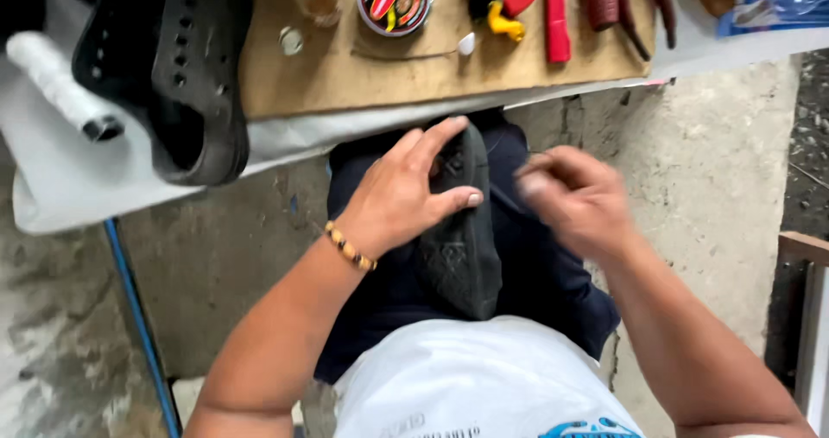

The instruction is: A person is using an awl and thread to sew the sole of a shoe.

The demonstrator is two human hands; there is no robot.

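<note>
Your left hand (399, 198) spreads open, pressing the black shoe (462, 248) on your lap; right hand (574, 198) blurred, loosely curled, grip unclear.

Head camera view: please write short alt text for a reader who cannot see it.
A person's left hand presses a black shoe, sole up, on their lap, while the blurred right hand hovers beside it. Above, a board holds a round tin and tools.

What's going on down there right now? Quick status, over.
Left hand pressing black shoe sole-up on lap. Right hand beside it, blurred, grip unclear. Nothing between them.
</note>
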